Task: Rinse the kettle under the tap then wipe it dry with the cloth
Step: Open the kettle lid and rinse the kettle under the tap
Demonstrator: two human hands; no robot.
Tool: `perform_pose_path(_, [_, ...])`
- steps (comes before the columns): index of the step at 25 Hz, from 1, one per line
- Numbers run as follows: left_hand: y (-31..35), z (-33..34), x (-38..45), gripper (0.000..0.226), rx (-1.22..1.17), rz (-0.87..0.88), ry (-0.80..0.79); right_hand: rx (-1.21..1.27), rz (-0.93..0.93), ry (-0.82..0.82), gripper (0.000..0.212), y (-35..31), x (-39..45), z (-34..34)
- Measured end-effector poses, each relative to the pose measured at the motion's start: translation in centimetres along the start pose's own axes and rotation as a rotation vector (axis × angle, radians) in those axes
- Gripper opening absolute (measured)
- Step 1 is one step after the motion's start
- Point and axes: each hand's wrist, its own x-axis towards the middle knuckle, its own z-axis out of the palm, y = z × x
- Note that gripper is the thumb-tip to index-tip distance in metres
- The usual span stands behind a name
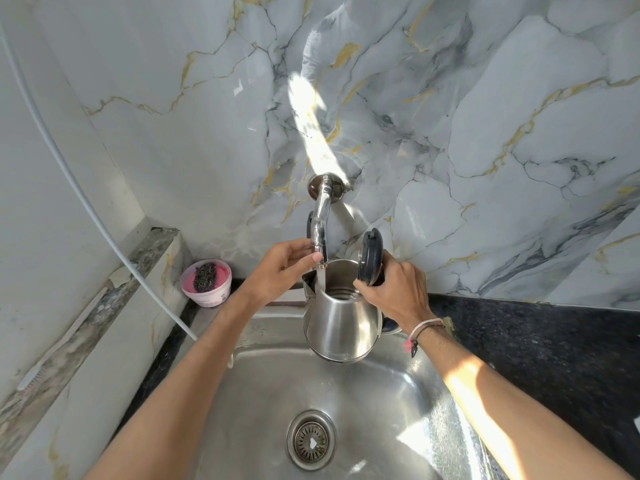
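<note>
The stainless-steel kettle (341, 323) hangs upright over the back of the steel sink (398, 393), its dark lid (370, 256) flipped open and its mouth right under the tap (320, 233) spout, where a thin stream of water runs in. The right hand (394, 289) is wrapped around the kettle's handle at the lid hinge. The left hand (287, 263) pinches the tap's end between thumb and fingers. A pink tub (206, 284) holding a dark scrubber sits on the counter's back left corner, against the marble-patterned wall (485, 133).
</note>
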Motion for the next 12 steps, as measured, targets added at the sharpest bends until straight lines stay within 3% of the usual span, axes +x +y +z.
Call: perform_pose_path(12, [-0.55,-0.23,0.37,0.027,0.004,0.019,0.003,-0.011,0.043,-0.008,0.042,-0.29,-0.11,-0.27])
